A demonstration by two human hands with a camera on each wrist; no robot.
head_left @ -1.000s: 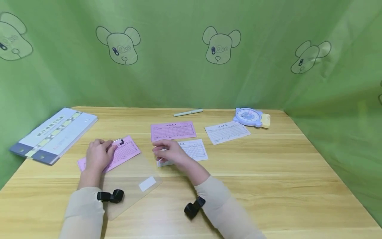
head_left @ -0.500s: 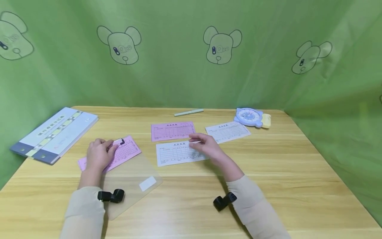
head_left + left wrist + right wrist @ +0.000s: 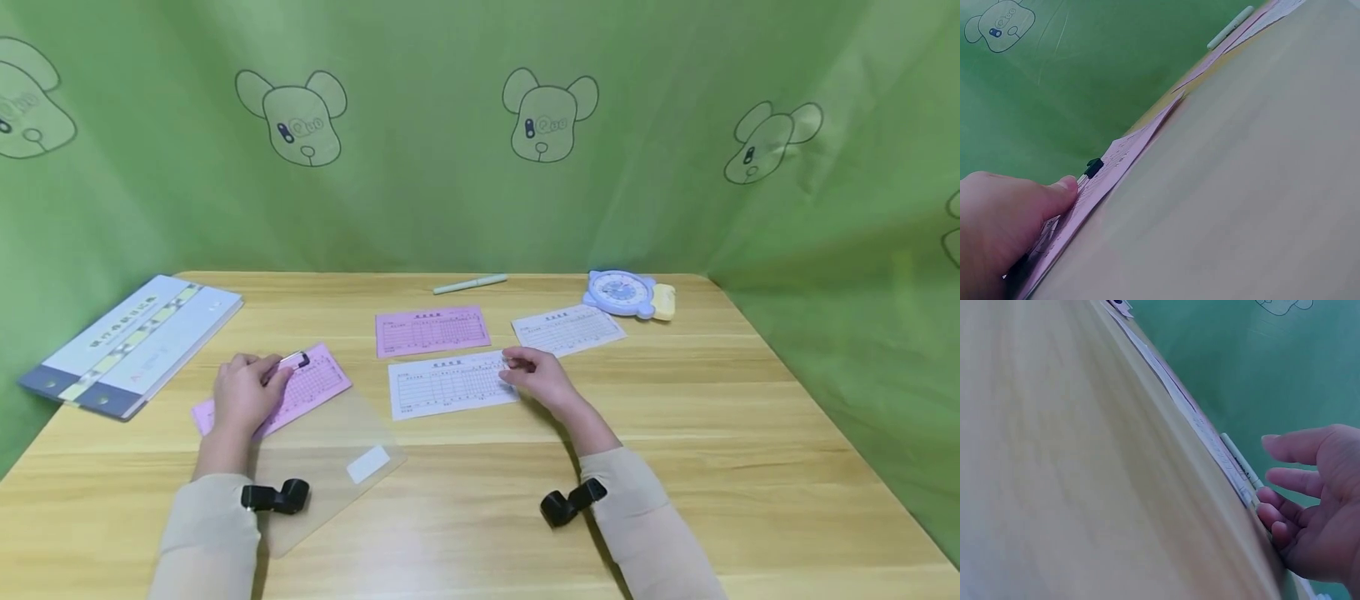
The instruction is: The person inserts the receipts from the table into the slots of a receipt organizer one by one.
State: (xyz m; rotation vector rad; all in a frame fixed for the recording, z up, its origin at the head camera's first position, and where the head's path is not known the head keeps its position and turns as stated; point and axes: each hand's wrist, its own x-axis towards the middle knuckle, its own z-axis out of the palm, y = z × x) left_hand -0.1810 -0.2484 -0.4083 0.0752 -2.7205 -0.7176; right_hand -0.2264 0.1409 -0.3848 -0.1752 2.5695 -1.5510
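My left hand (image 3: 243, 392) grips the metal clip (image 3: 296, 360) of a translucent clipboard (image 3: 322, 475), thumb on the clip in the left wrist view. Beneath that clip lies a pink printed form (image 3: 311, 383), partly covered by the hand. At the right edge of a white printed form (image 3: 446, 387) is my right hand (image 3: 543, 379), its fingertips just over the paper. Thumb and index finger (image 3: 1294, 481) stand apart in the right wrist view, with nothing visible between them; the other fingers bend loosely. Whether the fingertips touch the paper is unclear.
Behind the white form lie another pink form (image 3: 431, 331) and a second white form (image 3: 566, 329). A pale green pen (image 3: 470, 284) rests near the back edge. A blue toy clock (image 3: 620, 292) is at back right, a thick book (image 3: 138, 342) at left.
My right hand has moved right, from the white form's left end to its right edge, uncovering most of that form. The left hand stays at the clip. The view has shifted slightly.
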